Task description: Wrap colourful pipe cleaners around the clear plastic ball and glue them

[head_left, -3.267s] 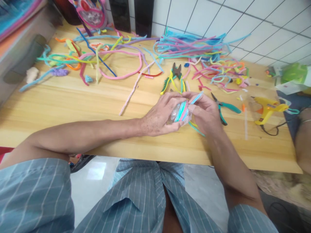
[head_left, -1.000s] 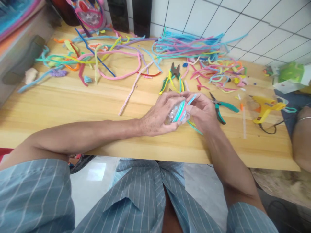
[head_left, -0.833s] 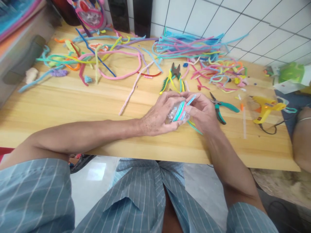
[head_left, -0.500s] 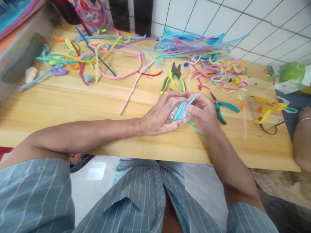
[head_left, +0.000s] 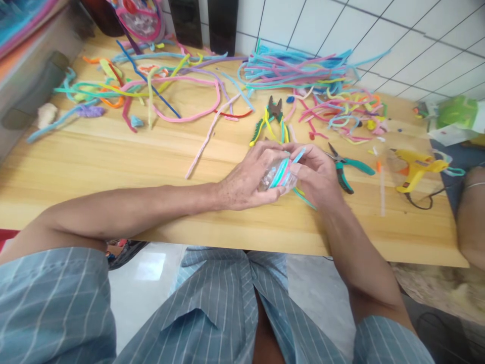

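Note:
Both hands meet over the front middle of the table around a small clear plastic object (head_left: pixel 269 177) wrapped with teal, pink and light blue pipe cleaner bands; its exact kind I cannot make out. My left hand (head_left: pixel 250 177) is closed around its left side. Thumb and fingers of my right hand (head_left: pixel 316 169) pinch its right end, where a light blue pipe cleaner end (head_left: pixel 299 154) sticks up. Below my right hand a strand trails toward the table. Just beyond the hands lie yellow-green cutting pliers (head_left: pixel 276 119), and to the right, teal-handled long-nose pliers (head_left: pixel 350 164).
A bundle of blue and pink pipe cleaners (head_left: pixel 295 70) lies against the tiled wall. Loose bent pieces (head_left: pixel 182 120) spread over the back left, cut scraps (head_left: pixel 348 114) at the back right. A yellow glue gun (head_left: pixel 415 169) and another person's arm (head_left: pixel 472 217) are at right.
Almost nothing differs. My left hand and forearm have shifted very slightly; both hands keep their hold on the wrapped plastic object.

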### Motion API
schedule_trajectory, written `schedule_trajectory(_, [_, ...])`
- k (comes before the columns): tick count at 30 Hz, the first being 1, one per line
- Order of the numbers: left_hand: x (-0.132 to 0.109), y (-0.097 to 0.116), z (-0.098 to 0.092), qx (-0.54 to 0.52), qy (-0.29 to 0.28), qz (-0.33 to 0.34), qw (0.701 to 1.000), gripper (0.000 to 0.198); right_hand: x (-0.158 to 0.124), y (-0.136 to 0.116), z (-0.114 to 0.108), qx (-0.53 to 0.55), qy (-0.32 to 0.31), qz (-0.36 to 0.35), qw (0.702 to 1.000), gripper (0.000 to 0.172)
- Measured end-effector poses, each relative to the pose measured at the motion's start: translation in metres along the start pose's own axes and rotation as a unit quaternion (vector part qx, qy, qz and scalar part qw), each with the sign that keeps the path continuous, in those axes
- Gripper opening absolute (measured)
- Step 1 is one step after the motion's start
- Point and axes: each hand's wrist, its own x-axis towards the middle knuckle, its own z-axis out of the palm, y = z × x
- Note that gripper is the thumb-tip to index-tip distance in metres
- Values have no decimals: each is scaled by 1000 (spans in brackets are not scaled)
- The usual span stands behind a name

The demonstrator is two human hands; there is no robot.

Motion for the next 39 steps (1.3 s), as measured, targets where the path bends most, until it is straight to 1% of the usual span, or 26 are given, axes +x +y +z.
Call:
schedule_trajectory(3, [0, 1, 1, 7, 6, 17, 1000, 68, 0, 0, 0, 4, -4, -2, 1000, 40])
schedule_trajectory(6, [0, 4, 2, 12, 18, 25, 999, 67, 0, 2, -1, -4, -11, -6, 1000, 45])
schedule_trajectory(10, [-1, 7, 3, 13, 25, 16, 999, 69, 0, 4, -2, -29, -18, -18, 999, 54])
schedule_trajectory(13, [-3, 8, 3, 15, 21, -1, 1000, 71, -1, 6, -3, -63, -17, -37, 997, 57])
schedule_trajectory(16, [-5, 9, 2, 20, 19, -18, 999, 71, -2, 7, -3, -98, -11, -68, 993, 54])
schedule_trajectory(20, [-6, 10, 1, 29, 16, -25, 999, 72, -5, 6, -3, -140, -6, -88, 986, 48])
schedule_trajectory(25, [-5, 10, 0, 35, 20, -3, 999, 74, -8, 4, -3, -195, -23, -129, 972, 38])
schedule_trajectory(27, [-5, 10, 0, 40, 13, 0, 999, 75, -8, 4, -3, -208, -27, -133, 969, 37])
schedule_trajectory(32, [-4, 7, -1, 56, -9, -10, 998, 86, -8, 3, -3, -218, -31, -137, 966, 37])
schedule_trajectory(36, [-2, 6, -3, 64, -17, -10, 998, 84, -7, 3, -2, -219, -34, -153, 963, 36])
schedule_trajectory(39, [0, 6, -5, 56, -33, -21, 998, 83, -7, 2, -2, -226, -37, -149, 962, 37])
